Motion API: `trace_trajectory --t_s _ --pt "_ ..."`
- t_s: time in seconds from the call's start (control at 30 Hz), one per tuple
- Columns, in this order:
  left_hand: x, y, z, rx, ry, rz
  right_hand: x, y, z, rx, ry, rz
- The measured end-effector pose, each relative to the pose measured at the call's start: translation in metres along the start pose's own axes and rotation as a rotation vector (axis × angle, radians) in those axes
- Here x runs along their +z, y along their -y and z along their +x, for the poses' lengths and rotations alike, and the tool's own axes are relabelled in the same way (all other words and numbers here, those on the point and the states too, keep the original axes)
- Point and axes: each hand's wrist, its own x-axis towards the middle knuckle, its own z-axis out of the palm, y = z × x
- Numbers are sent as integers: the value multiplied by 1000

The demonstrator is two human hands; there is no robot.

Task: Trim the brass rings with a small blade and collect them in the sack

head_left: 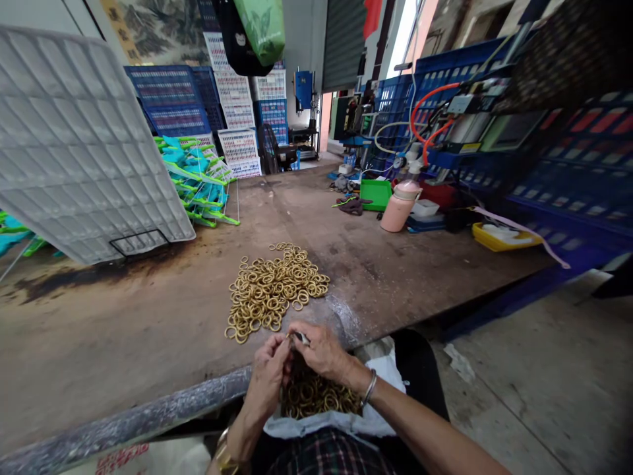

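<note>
Both hands meet above the front edge of the wooden table (163, 310). My left hand (271, 366) has its fingertips pinched together, perhaps on a brass ring that is too small to make out clearly. Fingers wrapped, my right hand (321, 349) grips a small tool (301, 338) with a pale end. Just beyond the hands lies a pile of brass rings (274, 284) on the tabletop. Below them, on the lap, more rings (321, 396) fill a white bag (386, 369), partly hidden by the hands and forearms.
A tall padded grey panel (84, 145) stands at the left beside green hangers (208, 185). At the right are a pink bottle (399, 208), a green tray (376, 194), a yellow tray (504, 236) and a machine with orange hoses (465, 122). Crates (240, 145) stand behind.
</note>
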Motion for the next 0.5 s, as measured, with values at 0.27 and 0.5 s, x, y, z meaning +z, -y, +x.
trace_trajectory --t_s 0.27,0.5 --pt "4 -4 -14 106 -94 81 6 10 -6 313 -77 417" --pt "4 -5 -18 308 -146 238 16 17 -11 546 17 803"
